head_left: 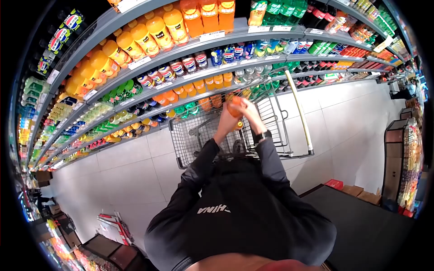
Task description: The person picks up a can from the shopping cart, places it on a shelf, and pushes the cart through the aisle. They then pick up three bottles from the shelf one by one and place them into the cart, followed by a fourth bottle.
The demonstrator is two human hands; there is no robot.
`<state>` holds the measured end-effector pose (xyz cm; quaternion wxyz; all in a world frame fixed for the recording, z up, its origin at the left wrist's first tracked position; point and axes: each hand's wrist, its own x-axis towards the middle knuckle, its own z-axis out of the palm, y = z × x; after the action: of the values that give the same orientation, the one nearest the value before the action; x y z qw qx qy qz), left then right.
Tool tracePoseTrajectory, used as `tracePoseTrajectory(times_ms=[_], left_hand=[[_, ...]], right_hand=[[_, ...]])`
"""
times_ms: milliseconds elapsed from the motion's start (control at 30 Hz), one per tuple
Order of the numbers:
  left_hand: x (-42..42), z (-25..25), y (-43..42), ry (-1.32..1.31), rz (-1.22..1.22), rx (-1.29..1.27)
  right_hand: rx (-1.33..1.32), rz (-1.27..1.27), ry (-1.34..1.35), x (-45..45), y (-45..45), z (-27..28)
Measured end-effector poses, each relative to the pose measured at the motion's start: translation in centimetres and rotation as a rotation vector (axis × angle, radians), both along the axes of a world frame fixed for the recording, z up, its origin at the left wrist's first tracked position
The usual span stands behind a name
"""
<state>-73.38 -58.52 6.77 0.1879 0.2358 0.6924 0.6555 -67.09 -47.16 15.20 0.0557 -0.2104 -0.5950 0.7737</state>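
Note:
Both hands are together around a bottle of orange drink [235, 107], in front of the shelves and above a wire shopping cart. My left hand [227, 118] wraps the bottle from the left side. From the right, my right hand [249, 111] has its fingers closed on the bottle's upper part; a dark band circles that wrist. Just below the hands shows a small orange-yellow thing [239, 124], too small to name for certain. The shopping cart [185, 143] stands under my forearms, its pale yellow handle bar [299, 110] off to the right.
Curved drink shelves [190, 47] run across the front with orange bottles [159, 30], Pepsi cans [177, 67] and green bottles [273, 12]. Behind on the right are a dark counter [357, 226] and a snack display [409, 167]. Cartons [115, 228] sit on the tiled floor at lower left.

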Motion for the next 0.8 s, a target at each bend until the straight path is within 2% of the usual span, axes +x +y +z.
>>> tracePoseTrajectory(times_ms=[33,67,100,133,233,267,367,433,500,533,567,600,633,700,733,800], left_hand=[[1.4,-1.1,-1.0,0.006,0.004,-0.079],[2.7,-1.7,-1.8,-0.064,0.015,-0.042],[3.6,-2.7,-2.6,-0.078,0.007,-0.084],[4.4,-3.6,-3.3,-0.092,-0.004,-0.125],[6.1,-7.9,-4.9,-0.122,-0.035,-0.128],[6.5,-8.2,-5.2,-0.139,-0.039,-0.154],[7.2,-9.4,-5.7,-0.085,-0.029,-0.199],[7.3,-11.3,-6.1,-0.148,-0.070,-0.159],[7.2,-14.1,-6.6,-0.172,-0.152,-0.169],[7.0,-14.3,-7.0,-0.077,-0.221,-0.265],[6.7,-12.7,-7.3,-0.405,-0.271,-0.307],[6.6,-14.1,-7.8,-0.315,-0.331,-0.302],[6.6,-15.3,-8.2,-0.222,-0.392,-0.293],[7.4,-18.3,-9.4,-0.316,-0.409,-0.250],[7.6,-19.6,-9.8,-0.362,-0.420,-0.229],[8.3,-18.8,-10.3,-0.374,-0.371,-0.320]], right_hand=[[0.003,-0.029,0.024,0.6,-0.8,-3.9],[0.078,-0.023,0.023,1.8,-1.4,-6.8],[0.154,-0.018,0.022,3.0,-2.0,-8.0],[0.069,-0.031,-0.034,4.3,-2.7,-9.1],[-0.002,0.021,-0.086,6.5,-3.6,-9.2],[-0.014,0.053,-0.073,6.8,-3.5,-11.4],[0.017,0.088,-0.159,6.9,-3.3,-12.1],[-0.031,0.114,-0.151,7.1,-3.1,-14.7],[-0.004,0.105,-0.242,7.6,-3.3,-14.7],[0.005,0.108,-0.263,8.2,-3.8,-15.5],[0.018,0.112,-0.278,8.5,-4.0,-16.3],[0.073,0.123,-0.225,8.9,-4.5,-17.1],[0.021,0.125,-0.261,9.4,-5.0,-17.8],[-0.077,0.126,-0.329,10.0,-5.7,-18.4],[-0.016,0.143,-0.321,10.2,-5.9,-18.9],[0.104,0.172,-0.310,10.6,-6.5,-20.5]])
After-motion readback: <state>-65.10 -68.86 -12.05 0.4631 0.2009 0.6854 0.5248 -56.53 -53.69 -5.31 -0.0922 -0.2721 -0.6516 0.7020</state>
